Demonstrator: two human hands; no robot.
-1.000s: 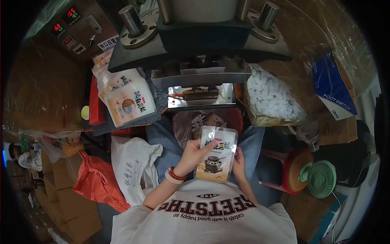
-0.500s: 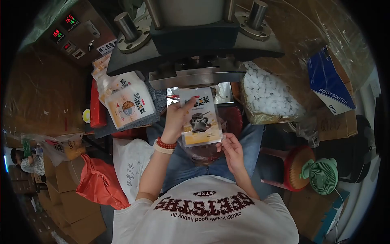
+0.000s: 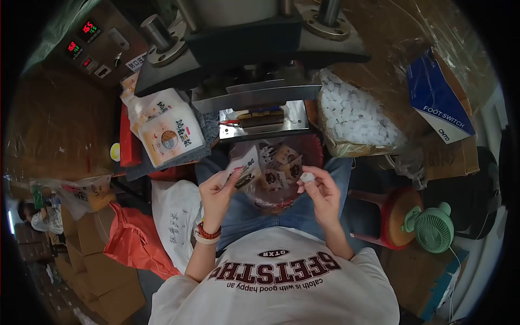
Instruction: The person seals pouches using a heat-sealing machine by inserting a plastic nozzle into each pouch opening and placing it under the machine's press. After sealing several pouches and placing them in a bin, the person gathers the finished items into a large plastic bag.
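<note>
My left hand [image 3: 215,196] is closed on a printed plastic pouch [image 3: 245,170], tilted so that its face is seen at a slant. Between the thumb and fingers of my right hand [image 3: 322,196] is a small white plastic piece [image 3: 307,177], apart from the pouch. Its exact shape is too small to make out. Below and between both hands, a red basket [image 3: 316,157] sits at my lap with several printed pouches [image 3: 275,177] in it. Just beyond the basket lies the metal bed [image 3: 295,116] of a press machine, with its metal bar [image 3: 260,93] above.
A stack of printed pouches [image 3: 172,138] lies on a grey cloth at left. At right stands a box of white plastic pieces [image 3: 357,116]. Farther right are a foot switch box [image 3: 439,100], a stool [image 3: 401,219] and a green fan [image 3: 434,230]. A control panel [image 3: 103,46] shows lit digits.
The pouch has come away from the front of the press, down and left, and turned aslant. My right hand has left its lower corner and moved slightly up, now showing the white piece.
</note>
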